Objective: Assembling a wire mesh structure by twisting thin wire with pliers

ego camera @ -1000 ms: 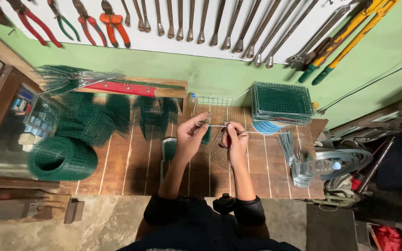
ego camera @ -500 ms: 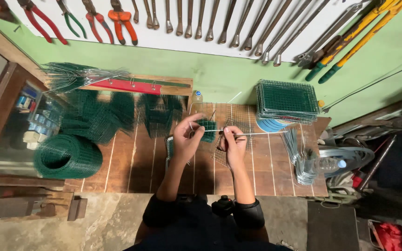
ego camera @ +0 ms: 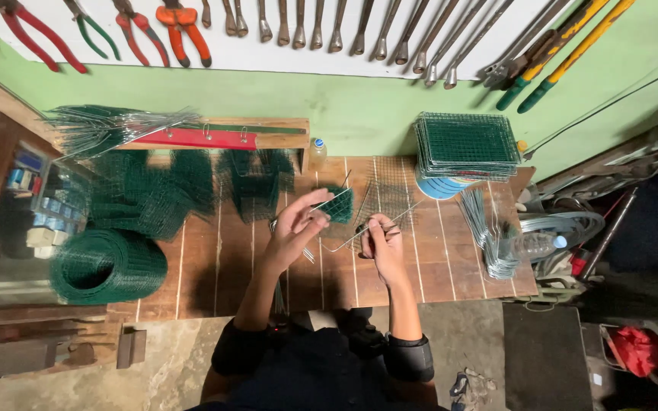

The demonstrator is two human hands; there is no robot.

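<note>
— Left hand [ego camera: 296,226]?
— Grip closed on a small green mesh piece [ego camera: 336,205], held just above the wooden worktop [ego camera: 199,266].
— Right hand [ego camera: 381,237]?
— Grip pinched on a thin wire [ego camera: 344,242] that runs towards the left hand.
— Surroundings?
— Green mesh roll [ego camera: 107,265] well to the left; stacked mesh panels [ego camera: 466,144] to the right.

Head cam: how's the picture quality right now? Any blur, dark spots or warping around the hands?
Head view: bench evenly lit and sharp; left hand and right hand slightly soft, the thin wire between them hard to trace; right edge and floor fall into shadow; wide-angle lens splays the wall tools outward.
</note>
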